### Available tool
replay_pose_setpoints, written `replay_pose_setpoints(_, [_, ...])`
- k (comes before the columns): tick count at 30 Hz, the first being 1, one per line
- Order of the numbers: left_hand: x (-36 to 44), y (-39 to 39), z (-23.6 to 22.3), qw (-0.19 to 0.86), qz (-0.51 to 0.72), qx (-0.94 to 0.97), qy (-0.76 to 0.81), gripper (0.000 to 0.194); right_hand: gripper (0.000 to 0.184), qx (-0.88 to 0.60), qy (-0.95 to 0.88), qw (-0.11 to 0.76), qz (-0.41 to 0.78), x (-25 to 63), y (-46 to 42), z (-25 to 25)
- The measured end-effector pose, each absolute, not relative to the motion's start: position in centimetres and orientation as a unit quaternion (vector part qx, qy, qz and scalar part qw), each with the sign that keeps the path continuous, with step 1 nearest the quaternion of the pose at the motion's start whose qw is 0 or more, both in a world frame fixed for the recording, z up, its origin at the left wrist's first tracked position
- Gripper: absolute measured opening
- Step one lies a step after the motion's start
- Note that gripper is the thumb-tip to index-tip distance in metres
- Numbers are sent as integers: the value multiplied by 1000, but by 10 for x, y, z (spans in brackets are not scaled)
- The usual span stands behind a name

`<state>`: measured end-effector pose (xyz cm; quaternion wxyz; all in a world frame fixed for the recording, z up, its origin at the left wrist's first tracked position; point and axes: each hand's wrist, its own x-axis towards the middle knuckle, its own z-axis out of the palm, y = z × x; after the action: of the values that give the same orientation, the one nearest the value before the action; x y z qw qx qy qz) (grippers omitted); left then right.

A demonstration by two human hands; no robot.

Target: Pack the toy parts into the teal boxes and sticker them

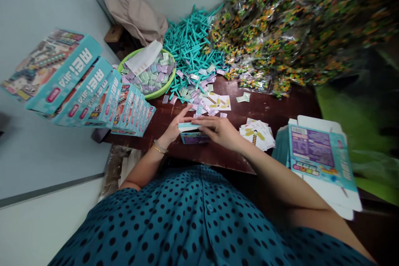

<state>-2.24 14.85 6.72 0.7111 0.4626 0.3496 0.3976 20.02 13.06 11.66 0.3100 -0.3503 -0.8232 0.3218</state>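
A small teal and purple cardboard box (195,137) stands at the table's front edge, right before my body. My left hand (175,128) grips its left side, the thumb and fingers around the corner. From the right, my right hand (222,131) presses its fingers along the box's top flap, which looks white and teal. What is inside the box is hidden. Just beyond my fingers lie small lilac and pale green sachets (196,95) and a printed instruction sheet (218,102). Near my right wrist sits a pile of printed sheets (257,134).
Finished-looking boxes (90,87) are stacked at left. Behind them stands a green basket (158,92) of sachets. Teal sticks (190,37) are heaped at the back, beside bags of orange and green pieces (280,37). Flattened boxes (318,153) lie at right.
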Motion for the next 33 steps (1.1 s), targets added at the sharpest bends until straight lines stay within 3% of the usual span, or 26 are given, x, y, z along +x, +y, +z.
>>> replay_pose_setpoints(5, [-37, 138, 62, 616, 509, 513, 314, 54, 33, -366, -821, 352, 261, 199, 130, 106])
replay_pose_setpoints(12, [-60, 114, 64, 321, 408, 787, 333, 29, 40, -249, -916, 276, 149, 222, 132, 86])
replay_pose_setpoints(21, [-45, 99, 43, 262, 468, 719, 442, 32, 38, -327, -889, 297, 118, 219, 123, 77])
replay_pose_setpoints(28, [-53, 96, 39, 243, 462, 746, 413, 30, 37, -314, -898, 292, 104, 220, 120, 76])
replay_pose_setpoints(33, [-54, 98, 33, 279, 454, 729, 430, 30, 38, -324, -885, 305, 136, 218, 121, 72])
